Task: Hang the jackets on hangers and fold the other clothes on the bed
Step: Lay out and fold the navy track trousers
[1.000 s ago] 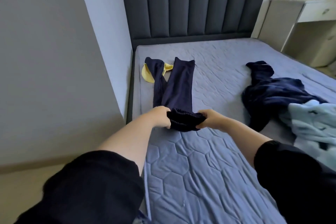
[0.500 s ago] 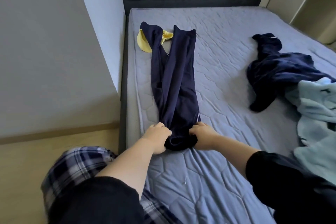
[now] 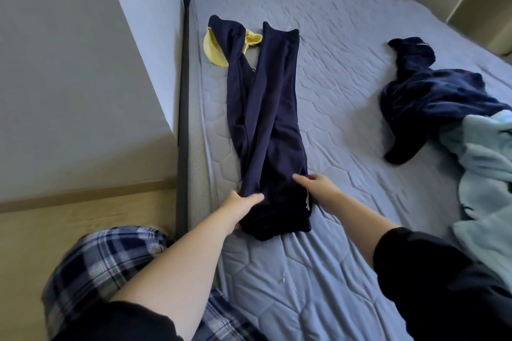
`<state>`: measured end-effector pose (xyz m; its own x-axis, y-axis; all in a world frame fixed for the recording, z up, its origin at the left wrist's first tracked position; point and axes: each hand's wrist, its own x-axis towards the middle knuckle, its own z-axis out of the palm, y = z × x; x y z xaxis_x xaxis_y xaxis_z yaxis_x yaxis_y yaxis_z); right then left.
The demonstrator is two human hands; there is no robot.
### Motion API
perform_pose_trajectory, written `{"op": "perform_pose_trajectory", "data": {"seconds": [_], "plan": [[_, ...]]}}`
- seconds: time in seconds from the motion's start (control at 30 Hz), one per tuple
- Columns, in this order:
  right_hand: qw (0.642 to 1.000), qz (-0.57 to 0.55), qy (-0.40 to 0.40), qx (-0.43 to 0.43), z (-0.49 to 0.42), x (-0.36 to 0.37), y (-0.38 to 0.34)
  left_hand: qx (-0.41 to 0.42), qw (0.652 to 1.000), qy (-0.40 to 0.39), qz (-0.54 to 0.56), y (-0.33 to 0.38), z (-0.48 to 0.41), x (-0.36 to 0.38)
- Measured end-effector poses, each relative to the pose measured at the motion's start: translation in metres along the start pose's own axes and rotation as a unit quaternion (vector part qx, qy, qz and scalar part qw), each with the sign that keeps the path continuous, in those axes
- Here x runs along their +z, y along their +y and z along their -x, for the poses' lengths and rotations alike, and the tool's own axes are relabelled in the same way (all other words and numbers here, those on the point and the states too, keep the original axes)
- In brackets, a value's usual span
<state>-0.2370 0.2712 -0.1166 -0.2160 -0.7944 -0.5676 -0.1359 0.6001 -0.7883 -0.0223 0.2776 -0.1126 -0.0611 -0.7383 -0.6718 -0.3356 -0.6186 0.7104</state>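
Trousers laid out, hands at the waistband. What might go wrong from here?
The yellow garment lies partly under one far leg of the navy trousers, so folding may drag it along. The trousers lie close to the left edge of the mattress and might slide off. Their legs overlap unevenly, so a fold could set creases.

yellow garment [image 3: 212,49] half under navy trousers [image 3: 268,119], light blue garment [image 3: 487,174] cut off at right edge
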Motion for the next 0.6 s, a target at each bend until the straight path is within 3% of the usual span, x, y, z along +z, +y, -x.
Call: {"op": "perform_pose_trajectory", "data": {"seconds": [0.13,0.23,0.3,0.33,0.5,0.6], "plan": [[0.991,0.053,-0.106,0.069,0.003,0.003,0.002,-0.05,0.979,-0.174,-0.099,0.002,0.007,-0.008],[0.929,0.269,-0.211,0.141,0.011,-0.022,-0.007,-0.102,0.927,-0.339,-0.123,-0.002,0.009,-0.015],[0.874,0.412,-0.203,0.158,0.011,-0.041,-0.01,-0.094,0.943,-0.312,-0.063,-0.001,0.005,-0.009],[0.863,0.434,-0.198,0.163,0.01,-0.05,-0.01,-0.078,0.958,-0.277,-0.023,0.001,0.002,-0.003],[0.945,0.216,-0.195,0.15,0.019,-0.065,0.009,-0.036,0.974,-0.2,0.097,0.023,-0.005,0.04],[0.965,0.118,-0.18,0.15,0.028,-0.079,0.018,0.003,0.997,-0.074,-0.003,0.032,0.0,0.08]]}}
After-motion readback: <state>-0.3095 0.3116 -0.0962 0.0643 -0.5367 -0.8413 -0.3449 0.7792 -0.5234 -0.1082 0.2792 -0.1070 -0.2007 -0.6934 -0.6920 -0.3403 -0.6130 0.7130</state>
